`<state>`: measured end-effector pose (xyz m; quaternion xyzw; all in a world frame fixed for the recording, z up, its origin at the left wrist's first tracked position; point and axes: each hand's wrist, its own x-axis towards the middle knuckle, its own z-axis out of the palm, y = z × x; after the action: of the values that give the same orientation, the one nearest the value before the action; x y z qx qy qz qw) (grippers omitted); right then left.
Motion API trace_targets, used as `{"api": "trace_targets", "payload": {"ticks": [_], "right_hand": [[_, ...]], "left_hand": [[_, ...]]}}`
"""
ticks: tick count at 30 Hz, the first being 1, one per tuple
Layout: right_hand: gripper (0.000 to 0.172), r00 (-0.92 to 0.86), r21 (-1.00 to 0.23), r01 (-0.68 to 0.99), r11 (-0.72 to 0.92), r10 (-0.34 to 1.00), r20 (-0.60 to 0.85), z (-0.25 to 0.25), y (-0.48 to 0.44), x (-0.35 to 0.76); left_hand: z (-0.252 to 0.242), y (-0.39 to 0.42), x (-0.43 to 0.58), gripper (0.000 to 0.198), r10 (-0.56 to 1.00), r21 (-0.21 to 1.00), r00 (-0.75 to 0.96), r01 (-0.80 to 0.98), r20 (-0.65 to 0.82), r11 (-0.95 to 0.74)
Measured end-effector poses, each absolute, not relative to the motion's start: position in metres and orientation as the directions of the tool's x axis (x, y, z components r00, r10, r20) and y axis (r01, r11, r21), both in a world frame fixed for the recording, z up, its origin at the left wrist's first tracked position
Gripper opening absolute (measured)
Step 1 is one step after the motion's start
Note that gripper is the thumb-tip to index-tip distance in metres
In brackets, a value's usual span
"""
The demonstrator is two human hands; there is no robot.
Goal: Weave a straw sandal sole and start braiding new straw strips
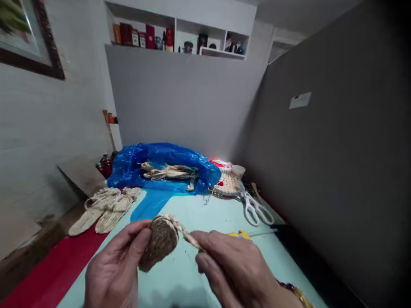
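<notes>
Workpiece [159,243] before bag [160,149]; straw bundle [170,172] in bag; sandals [112,211] left; scissors [248,197] right of basket [227,183]

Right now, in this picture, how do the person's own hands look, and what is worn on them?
Both are ungloved, and no sleeve shows. The left hand has no visible ring or bracelet. The right hand has a shiny bracelet of dark red-brown beads and a gold-coloured part at its wrist.

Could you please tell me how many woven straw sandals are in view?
2, side by side on the left: the left beige woven sandal and the right beige woven sandal. Others may be hidden behind the crumpled blue plastic bag.
</notes>
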<state>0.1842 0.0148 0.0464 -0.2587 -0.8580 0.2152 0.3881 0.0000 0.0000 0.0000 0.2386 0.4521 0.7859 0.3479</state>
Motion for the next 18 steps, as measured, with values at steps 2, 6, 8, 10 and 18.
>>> {"api": "trace_targets", "payload": {"ticks": [2, 6, 8, 10, 18], "right_hand": [[0.033, -0.619, -0.703, 0.297, 0.647, 0.69, 0.374, 0.069, 0.01, 0.192], [0.035, -0.706, -0.913, 0.291, 0.285, 0.708, -0.003, 0.099, 0.009, 0.203], [0.024, -0.73, -0.944, 0.291, 0.155, 0.674, -0.115, 0.104, 0.011, 0.207], [0.019, -0.724, -0.918, 0.332, 0.217, 0.683, -0.101, 0.102, 0.011, 0.21], [0.023, -0.602, 0.016, 0.586, 0.81, 0.421, 0.678, 0.073, 0.009, 0.2]], "left_hand": [[-0.007, 0.0, -0.004, 0.028, 0.772, 0.881, -0.624, -0.288, 0.124, -0.374], [-0.013, -0.005, -0.004, 0.017, 0.747, 0.906, -0.619, -0.13, 0.243, -0.402], [-0.011, -0.009, -0.002, 0.013, 0.728, 0.919, -0.621, -0.032, 0.29, -0.393], [-0.008, -0.012, 0.002, 0.012, 0.715, 0.922, -0.62, 0.034, 0.323, -0.387], [-0.009, -0.011, 0.007, 0.017, 0.68, 0.908, -0.66, 0.005, 0.317, -0.419]]}}
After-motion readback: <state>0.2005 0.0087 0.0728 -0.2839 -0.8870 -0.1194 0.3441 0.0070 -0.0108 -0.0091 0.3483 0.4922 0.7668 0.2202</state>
